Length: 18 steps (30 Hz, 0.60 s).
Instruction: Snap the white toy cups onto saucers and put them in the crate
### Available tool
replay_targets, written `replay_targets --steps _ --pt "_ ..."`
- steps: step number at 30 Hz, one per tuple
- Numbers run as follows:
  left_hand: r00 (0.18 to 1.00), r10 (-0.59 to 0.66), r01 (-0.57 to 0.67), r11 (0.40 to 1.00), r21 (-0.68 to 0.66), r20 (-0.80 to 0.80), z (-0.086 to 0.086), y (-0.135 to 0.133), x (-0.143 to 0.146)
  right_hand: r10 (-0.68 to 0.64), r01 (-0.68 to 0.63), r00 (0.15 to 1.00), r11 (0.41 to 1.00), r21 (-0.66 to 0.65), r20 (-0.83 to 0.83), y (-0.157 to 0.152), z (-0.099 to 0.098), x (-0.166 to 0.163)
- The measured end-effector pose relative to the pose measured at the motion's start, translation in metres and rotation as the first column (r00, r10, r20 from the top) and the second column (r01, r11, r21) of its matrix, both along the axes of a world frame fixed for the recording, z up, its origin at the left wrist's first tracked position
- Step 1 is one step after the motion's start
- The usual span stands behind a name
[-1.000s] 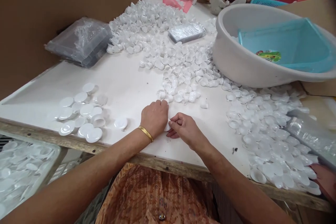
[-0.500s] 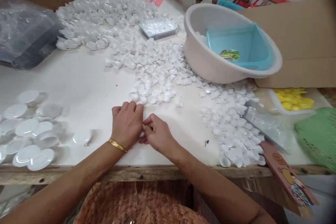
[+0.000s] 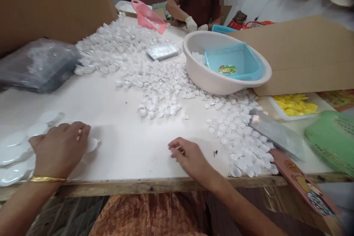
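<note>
My left hand, with a gold bangle on the wrist, lies at the table's left front over a group of flat white lids. Its fingers curl down onto one white lid that sticks out past the fingertips. My right hand rests near the front edge in the middle. Its fingers are pinched together on a small white piece that is mostly hidden. A spread of small white caps covers the table beyond both hands.
A white basin holds a light blue scoop, beside a cardboard box. At right are yellow caps, a green basket and a clear bag. A grey plastic bag lies left. Another person's gloved hand and a pink scoop are at the far end.
My hands were together in the middle on a white piece. The left hand has since moved left to the flat lids, and the right stays near the front. The view tilted up.
</note>
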<state>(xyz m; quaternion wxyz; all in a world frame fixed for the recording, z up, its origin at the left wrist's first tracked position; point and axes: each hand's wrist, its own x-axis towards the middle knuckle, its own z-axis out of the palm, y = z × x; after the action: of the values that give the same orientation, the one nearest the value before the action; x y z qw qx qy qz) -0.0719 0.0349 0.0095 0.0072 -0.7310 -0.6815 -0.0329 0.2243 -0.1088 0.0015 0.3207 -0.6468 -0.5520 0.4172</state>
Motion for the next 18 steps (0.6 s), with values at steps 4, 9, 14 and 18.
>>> replay_targets --steps 4,9,14,18 --pt "0.99 -0.111 0.118 0.99 0.079 -0.088 0.005 -0.013 0.023 -0.229 0.212 0.957 0.971 0.113 0.178 0.016 0.003 0.027" --pt "0.942 -0.329 0.334 0.937 0.102 -0.065 -0.014 -0.034 0.051 -0.048 -0.047 0.934 0.966 0.255 0.354 0.031 0.003 0.0" --pt "0.942 -0.332 0.334 0.941 0.046 -0.05 -0.016 -0.048 0.041 0.318 -0.496 0.797 0.83 0.255 0.514 0.039 -0.018 -0.058" --pt "0.988 -0.143 0.135 0.983 0.127 0.059 -0.002 -0.026 -0.014 0.346 -0.637 0.687 0.71 0.301 0.638 0.062 -0.035 -0.101"
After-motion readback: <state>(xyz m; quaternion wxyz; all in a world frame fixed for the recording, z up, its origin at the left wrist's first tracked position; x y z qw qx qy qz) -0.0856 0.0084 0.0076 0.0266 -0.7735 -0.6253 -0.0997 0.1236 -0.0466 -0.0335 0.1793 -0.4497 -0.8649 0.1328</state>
